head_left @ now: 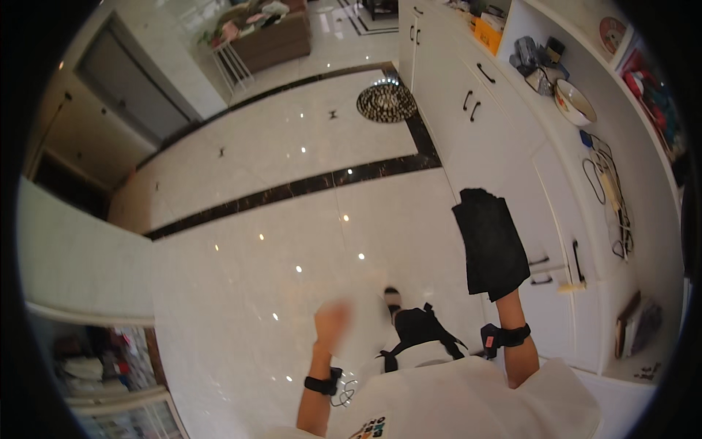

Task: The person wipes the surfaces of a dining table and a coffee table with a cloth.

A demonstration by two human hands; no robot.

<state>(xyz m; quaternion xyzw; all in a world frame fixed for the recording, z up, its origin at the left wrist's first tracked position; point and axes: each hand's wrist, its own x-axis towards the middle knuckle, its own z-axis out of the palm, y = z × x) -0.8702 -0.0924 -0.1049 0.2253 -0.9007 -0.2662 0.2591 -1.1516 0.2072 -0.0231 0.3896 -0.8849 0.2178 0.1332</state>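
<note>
Supporting a flat, roughly rectangular piece of matte black cloth [491,244], the person's right hand [510,304] is almost wholly covered by it; only bare skin near the wrist shows below the cloth's lower edge. Whether those fingers are clamped on the fabric or merely lie beneath it cannot be told. The cloth is out in front of the right forearm, beside the white panelled cabinet [504,139] with black handles, and whether it touches the doors is unclear.

The left hand [333,323] is well apart from the cloth, over the glossy pale tiled floor [241,300]. It is blurred, with nothing visible in it, and whether its fingers are apart or together cannot be made out.

Judging by how things lie, the cloth is already picked up and appears folded into a compact shape, with its outer edges fairly straight. Letting go seems not yet done: the cloth appears to be borne by the right arm alone. The open white shelf to the right carries a white round bowl [575,102] and a pale power strip with tangled cables [613,192]; both are apart from the cloth, and neither hand is at them.
</note>
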